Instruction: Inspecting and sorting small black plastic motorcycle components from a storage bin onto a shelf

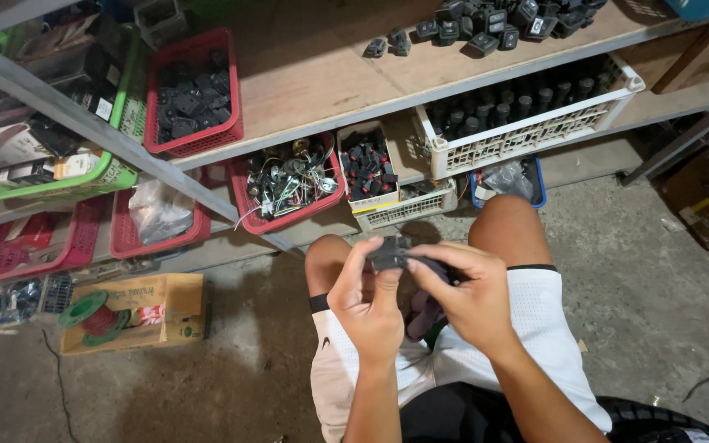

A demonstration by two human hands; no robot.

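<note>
The left hand (pixel 368 305) and right hand (pixel 468 294) both pinch a small black plastic part (pixel 389 253) above the knees; it looks light, rigid, best gripped by its side edges.

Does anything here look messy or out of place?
A few black parts lie loose on the wooden shelf, outside any basket. The red basket above sits askew. Both hands hold a small black part.

Dim concrete floor (pixel 207 385) below wooden shelves (pixel 322 74) crowded with plastic baskets (pixel 194 90).
</note>
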